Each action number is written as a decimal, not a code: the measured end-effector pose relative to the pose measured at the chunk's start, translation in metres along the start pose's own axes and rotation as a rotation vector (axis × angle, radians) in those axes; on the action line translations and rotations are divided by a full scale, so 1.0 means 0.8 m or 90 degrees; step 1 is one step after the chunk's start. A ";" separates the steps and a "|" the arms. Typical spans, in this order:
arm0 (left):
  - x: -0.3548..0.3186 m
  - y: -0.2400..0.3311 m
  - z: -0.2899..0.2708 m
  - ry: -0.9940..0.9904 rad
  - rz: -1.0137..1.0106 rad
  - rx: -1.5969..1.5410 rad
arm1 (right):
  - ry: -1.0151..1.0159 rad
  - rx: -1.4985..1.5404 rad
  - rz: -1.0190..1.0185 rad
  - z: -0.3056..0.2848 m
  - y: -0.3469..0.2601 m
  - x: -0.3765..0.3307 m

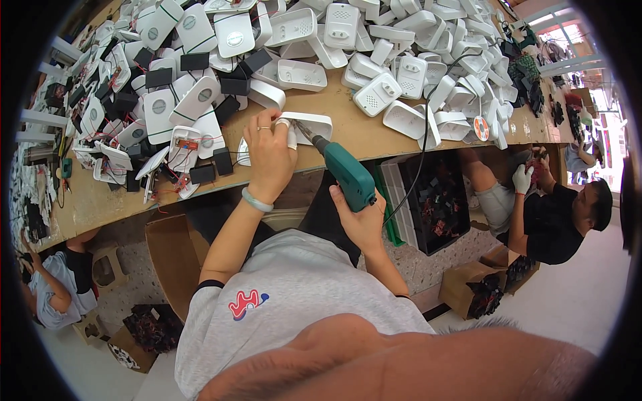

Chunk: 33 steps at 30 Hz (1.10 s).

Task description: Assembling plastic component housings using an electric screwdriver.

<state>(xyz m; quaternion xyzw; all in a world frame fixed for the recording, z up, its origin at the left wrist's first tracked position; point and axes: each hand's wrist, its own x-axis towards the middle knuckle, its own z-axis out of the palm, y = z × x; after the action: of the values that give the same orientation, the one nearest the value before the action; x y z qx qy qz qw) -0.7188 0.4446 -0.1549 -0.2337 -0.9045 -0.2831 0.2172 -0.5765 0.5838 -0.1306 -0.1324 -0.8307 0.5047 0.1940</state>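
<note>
My right hand [361, 224] is wrapped around a green corded electric tool [349, 175] with a dark nose and narrow metal tip. The tip reaches into an open white plastic housing [319, 125] near the table's front edge. My left hand [271, 150], with white wraps on some fingers, pinches the housing's left end beside the tip. Those fingers hide part of the housing and whatever the tip touches. Just left of this hand lies a small white part [244, 152], partly covered.
White housings [378, 93] heap across the back of the wooden table [348, 154]. White covers with wires and black boxes [234, 83] pile up left. A black cable [424, 134] crosses at right. Below stand a black crate [438, 200] and a cardboard box [170, 254]. Co-workers [548, 214] sit on either side.
</note>
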 end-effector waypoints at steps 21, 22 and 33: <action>0.001 0.008 -0.002 -0.003 0.011 0.003 | 0.038 0.228 0.168 -0.047 -0.014 -0.026; 0.001 0.009 -0.002 -0.002 0.011 -0.002 | 0.046 0.253 0.190 -0.049 -0.017 -0.026; -0.003 0.011 -0.001 0.002 -0.016 -0.015 | 0.076 0.260 0.177 -0.056 -0.019 -0.030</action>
<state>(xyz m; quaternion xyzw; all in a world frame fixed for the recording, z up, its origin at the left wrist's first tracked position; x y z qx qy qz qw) -0.7121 0.4496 -0.1517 -0.2243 -0.9036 -0.2969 0.2124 -0.5353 0.6024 -0.1031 -0.2332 -0.6722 0.6753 0.1940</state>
